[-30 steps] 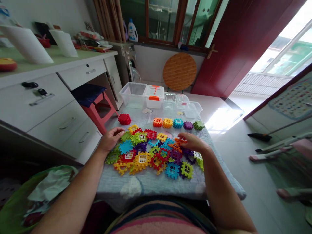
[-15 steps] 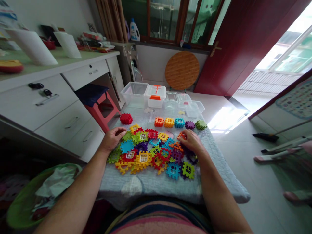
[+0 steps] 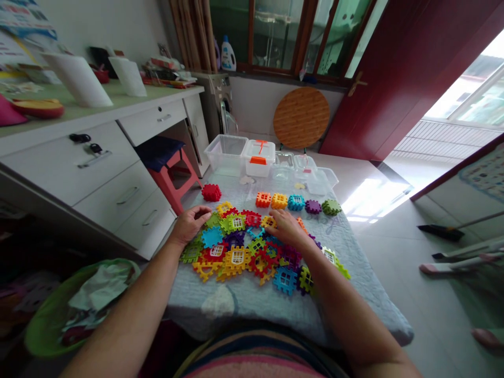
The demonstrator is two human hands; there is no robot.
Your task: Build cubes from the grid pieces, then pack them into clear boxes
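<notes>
Working at a counter (image 3: 260, 304) draped in pale-blue cloth, facing clear plastic boxes (image 3: 226, 164) and a dark-red door (image 3: 374, 89). Resting left grip (image 3: 191, 227), half-open, beside heaped multicoloured notched plastic squares (image 3: 238, 257); curling right grip (image 3: 286, 229) over a yellow plastic square (image 3: 268, 221) there; being unable to tell whether pinching.

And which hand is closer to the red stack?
Left. The left hand is on the near side of the red stack; the right hand is farther off, rightward.

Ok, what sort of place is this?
Probably a room in someone's home: there's a washing machine by the window, paper rolls on the counter, and colourful plastic tiles on a cloth-covered table.
</notes>
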